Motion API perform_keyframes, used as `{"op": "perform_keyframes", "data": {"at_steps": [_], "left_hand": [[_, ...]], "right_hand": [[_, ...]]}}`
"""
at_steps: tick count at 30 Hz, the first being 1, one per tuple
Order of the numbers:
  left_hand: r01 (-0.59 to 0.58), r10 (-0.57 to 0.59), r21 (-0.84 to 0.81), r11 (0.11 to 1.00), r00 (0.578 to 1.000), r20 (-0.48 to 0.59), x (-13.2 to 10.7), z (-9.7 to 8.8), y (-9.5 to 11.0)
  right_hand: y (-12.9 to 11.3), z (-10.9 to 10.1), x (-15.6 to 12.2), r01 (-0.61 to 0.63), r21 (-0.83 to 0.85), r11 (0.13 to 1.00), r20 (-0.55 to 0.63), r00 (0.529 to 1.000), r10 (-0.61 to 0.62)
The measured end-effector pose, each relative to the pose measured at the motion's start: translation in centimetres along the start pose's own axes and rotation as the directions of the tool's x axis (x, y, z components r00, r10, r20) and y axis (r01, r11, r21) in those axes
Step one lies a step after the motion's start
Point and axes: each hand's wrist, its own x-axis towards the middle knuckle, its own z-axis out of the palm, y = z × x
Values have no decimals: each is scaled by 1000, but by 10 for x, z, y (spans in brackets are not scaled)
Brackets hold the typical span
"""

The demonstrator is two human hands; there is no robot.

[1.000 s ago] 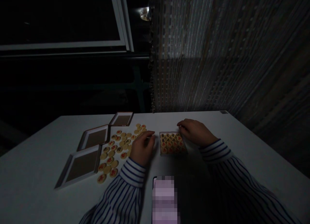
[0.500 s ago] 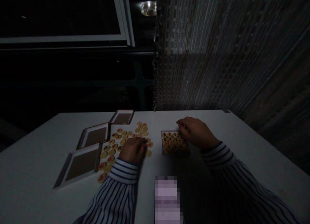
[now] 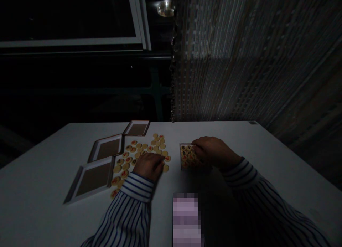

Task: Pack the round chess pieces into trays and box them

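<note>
Pale wooden discs (image 3: 145, 146) with red and black marks lie loose on the tabletop (image 3: 267, 158), between three empty trays (image 3: 93, 179) and a small box (image 3: 187, 156) packed with rows of further discs. The left hand (image 3: 149, 165) lies palm down on the near edge of the loose group, fingers curled. The right hand (image 3: 212, 152) covers the right part of the box, fingers bent onto it. Handling is judged best done one disc at a time, pinched by the rim, with the box pressed flat so its rows do not shift. Low light hides the fingertips, so it cannot be told whether either hand grips a disc. The marks are unreadable. A pixelated patch (image 3: 187, 218) masks the near edge.
</note>
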Motion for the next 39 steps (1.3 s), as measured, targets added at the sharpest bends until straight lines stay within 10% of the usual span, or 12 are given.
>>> {"op": "perform_keyframes", "data": {"at_steps": [39], "left_hand": [[45,-50,75,996,996,72,0,2,2]], "right_hand": [[-1,2,0,16,-49,999,31,999,-14]]}}
